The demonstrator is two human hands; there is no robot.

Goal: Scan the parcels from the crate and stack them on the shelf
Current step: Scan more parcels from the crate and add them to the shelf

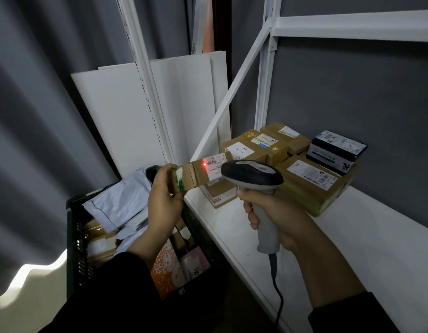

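scan step: crate (73, 236) at left holds a white mailer plus more parcels, count unclear. left hand (163, 200) grips one small cardboard parcel (198, 174) by its end, between crate and shelf, red dot on its label; right hand (276, 218) is wrapped round the single scanner (251, 175). next, likely: find a flat spot on the shelf (352, 236) by the six stacked parcels (314, 181).

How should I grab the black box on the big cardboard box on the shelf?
Probably by its two short ends, from above and in front: the black box lies flat atop the cardboard box, nothing on it, wall behind.
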